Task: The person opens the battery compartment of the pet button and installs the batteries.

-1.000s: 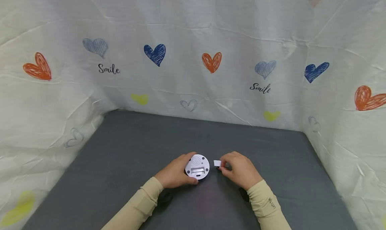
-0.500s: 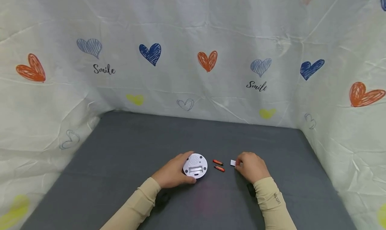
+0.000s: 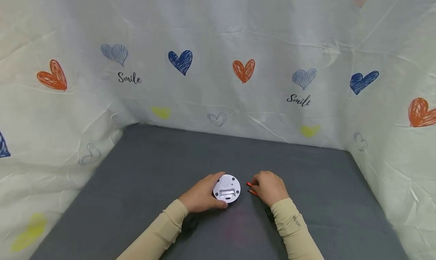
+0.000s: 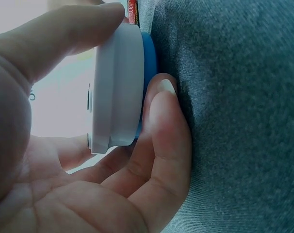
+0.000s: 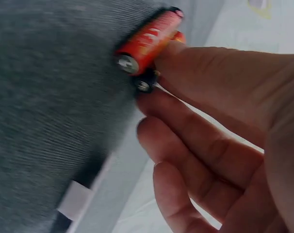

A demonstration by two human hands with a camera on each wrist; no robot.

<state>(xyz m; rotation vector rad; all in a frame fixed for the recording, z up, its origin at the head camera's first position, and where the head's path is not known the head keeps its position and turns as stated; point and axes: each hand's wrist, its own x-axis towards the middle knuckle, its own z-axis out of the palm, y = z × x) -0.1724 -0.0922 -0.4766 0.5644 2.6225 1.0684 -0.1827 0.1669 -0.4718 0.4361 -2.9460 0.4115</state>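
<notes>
A round white device (image 3: 227, 189) lies with its underside up, showing a cluster of small holes, dark round feet and an uncovered battery compartment. My left hand (image 3: 204, 195) grips its left rim between thumb and fingers; a blue lower part (image 4: 149, 63) faces the table. My right hand (image 3: 270, 188) is at two red batteries just right of the device. Its thumb and index finger pinch one battery (image 3: 249, 184), mostly hidden by the thumb in the right wrist view. Close beside the thumb is the other battery (image 5: 152, 41).
A small white cover (image 5: 75, 200) lies on the dark grey tabletop (image 3: 190, 150) in the right wrist view; the right hand hides it from the head camera. White sheeting (image 3: 204, 82) printed with hearts stands along the back and sides.
My right hand carried the white cover rightward off the batteries, let it go, and came back left to take a battery. My left hand keeps its grip on the device.
</notes>
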